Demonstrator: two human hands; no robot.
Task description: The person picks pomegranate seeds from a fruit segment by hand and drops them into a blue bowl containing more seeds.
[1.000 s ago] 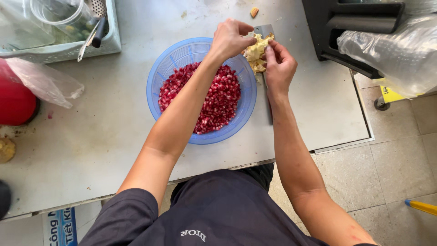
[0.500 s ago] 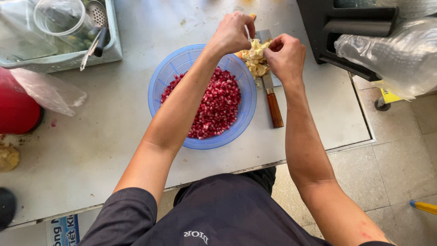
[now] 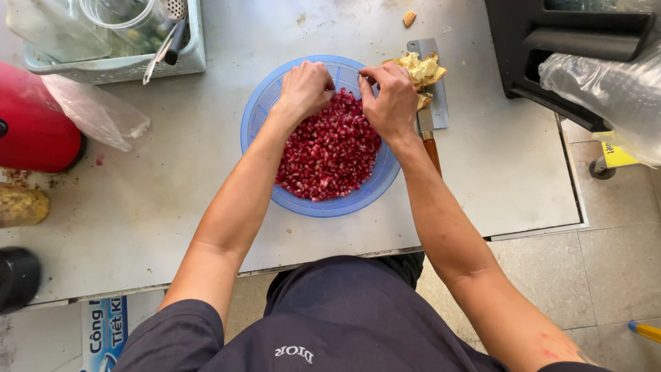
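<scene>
A pale plastic crate stood at the far left of the grey worktop, holding a clear measuring jug and a metal utensil that leaned over its rim. Just below it lay a crumpled clear bag beside a red rounded container, with a yellowish lump and a black object nearer the front edge. On the right, a black machine sat with a clear plastic bag draped beside it.
</scene>
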